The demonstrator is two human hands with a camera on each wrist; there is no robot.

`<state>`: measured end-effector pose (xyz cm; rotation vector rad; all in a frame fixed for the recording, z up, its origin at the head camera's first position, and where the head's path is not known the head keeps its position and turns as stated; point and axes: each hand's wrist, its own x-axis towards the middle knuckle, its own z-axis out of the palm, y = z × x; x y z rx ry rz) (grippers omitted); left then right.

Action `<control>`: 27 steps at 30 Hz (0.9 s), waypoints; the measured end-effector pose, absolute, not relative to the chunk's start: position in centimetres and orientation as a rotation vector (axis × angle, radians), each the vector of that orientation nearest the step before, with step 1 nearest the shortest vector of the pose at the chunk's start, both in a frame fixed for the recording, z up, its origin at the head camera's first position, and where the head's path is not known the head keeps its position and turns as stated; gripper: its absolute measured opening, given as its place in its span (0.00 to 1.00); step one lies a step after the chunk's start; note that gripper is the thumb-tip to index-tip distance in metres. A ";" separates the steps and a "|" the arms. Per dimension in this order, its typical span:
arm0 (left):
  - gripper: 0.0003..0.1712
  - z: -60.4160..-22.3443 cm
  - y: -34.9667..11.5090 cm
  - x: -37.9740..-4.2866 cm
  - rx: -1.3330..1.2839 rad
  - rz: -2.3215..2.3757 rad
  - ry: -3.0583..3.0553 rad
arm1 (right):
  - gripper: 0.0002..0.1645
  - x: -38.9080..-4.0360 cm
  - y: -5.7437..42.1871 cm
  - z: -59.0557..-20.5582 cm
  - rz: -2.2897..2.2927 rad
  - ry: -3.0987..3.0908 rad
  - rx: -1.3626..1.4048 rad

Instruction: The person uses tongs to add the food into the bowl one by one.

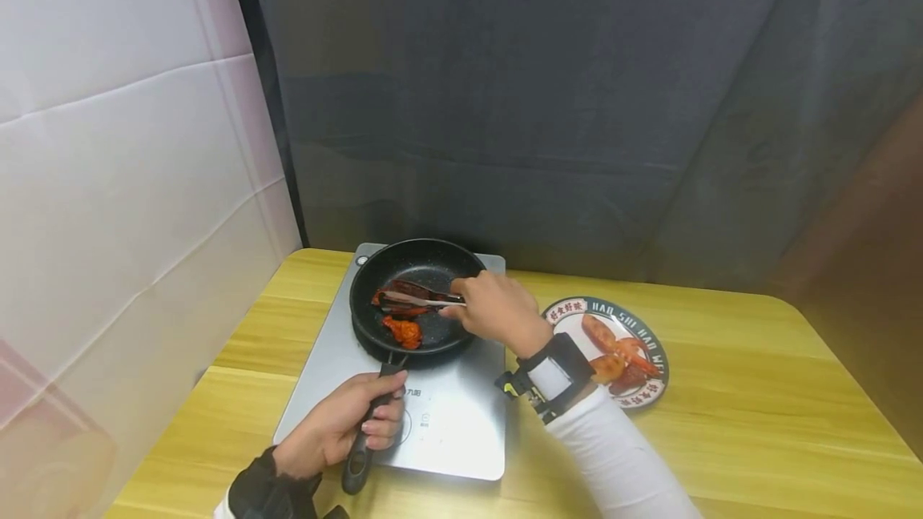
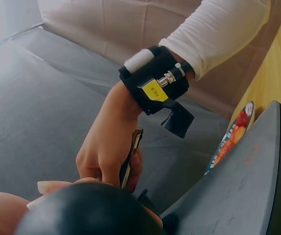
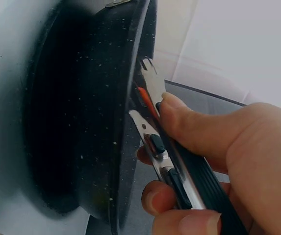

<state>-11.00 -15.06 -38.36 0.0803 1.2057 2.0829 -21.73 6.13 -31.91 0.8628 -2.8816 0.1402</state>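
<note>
Nearest the camera, at the bottom edge left of centre, a black wrist strap [image 1: 274,491] sits behind the left hand [image 1: 353,419], whose fingers are curled round the handle [image 1: 363,439] of a black frying pan [image 1: 436,271]. The pan lies over a silver hotplate [image 1: 465,447], left of the frame's middle; a twist or tug on the handle could slide or tip it. Low in the pan rests an orange-red piece of food [image 1: 404,333], and just above it more food [image 1: 406,312], reddish and darker, lies under metal tongs [image 1: 429,302]. The right hand [image 1: 497,312], near the centre, pinches the tongs between thumb and fingers; their tips stand apart in the right wrist view with something orange between them, but I cannot tell whether they bite on it. A weak or off-centre squeeze might let a slick piece slip, and a hard push could scrape the pan. Right of centre, a printed plate [image 1: 652,392] holds other food [image 1: 597,333], partly behind the right forearm; a backward swing of the white sleeve [image 1: 620,455] might knock it.
</note>
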 end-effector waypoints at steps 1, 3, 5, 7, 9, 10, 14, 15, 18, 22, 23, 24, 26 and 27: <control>0.15 -38.3 -15.1 -11.0 0.078 2.082 1.209 | 0.24 -21.8 6.1 -32.0 0.133 -2.884 0.868; 0.15 -38.4 -15.1 -11.0 0.075 2.081 1.211 | 0.25 -21.8 5.9 -32.1 0.127 -2.881 0.874; 0.15 -38.4 -15.1 -11.0 0.074 2.081 1.208 | 0.25 -21.9 5.8 -32.2 0.132 -2.880 0.879; 0.15 -38.3 -15.0 -11.0 0.078 2.078 1.206 | 0.25 -21.9 5.8 -32.2 0.143 -2.883 0.872; 0.15 -38.3 -15.0 -11.0 0.079 2.077 1.209 | 0.25 -21.9 5.8 -32.3 0.157 -2.881 0.869; 0.15 -38.3 -15.0 -11.0 0.079 2.078 1.212 | 0.25 -21.9 5.8 -32.3 0.164 -2.882 0.869; 0.15 -38.3 -15.1 -11.0 0.078 2.081 1.216 | 0.25 -21.9 5.8 -32.2 0.183 -2.884 0.866; 0.15 -38.2 -15.1 -11.0 0.078 2.080 1.214 | 0.25 -21.9 5.8 -32.2 0.185 -2.886 0.863; 0.15 -38.3 -15.0 -11.0 0.082 2.079 1.208 | 0.25 -21.8 5.8 -32.2 0.168 -2.885 0.861; 0.15 -38.3 -15.0 -11.0 0.090 2.077 1.200 | 0.25 -21.8 5.7 -32.3 0.137 -2.882 0.866; 0.16 -38.3 -15.0 -11.1 0.091 2.077 1.199 | 0.25 -21.7 5.7 -32.3 0.136 -2.882 0.868; 0.16 -38.3 -15.0 -11.1 0.091 2.078 1.196 | 0.25 -21.7 5.7 -32.3 0.138 -2.881 0.868; 0.16 -38.3 -15.0 -11.1 0.088 2.080 1.193 | 0.25 -21.7 5.7 -32.4 0.138 -2.879 0.866; 0.15 -38.3 -15.1 -11.0 0.088 2.080 1.193 | 0.25 -21.6 5.7 -32.4 0.146 -2.882 0.863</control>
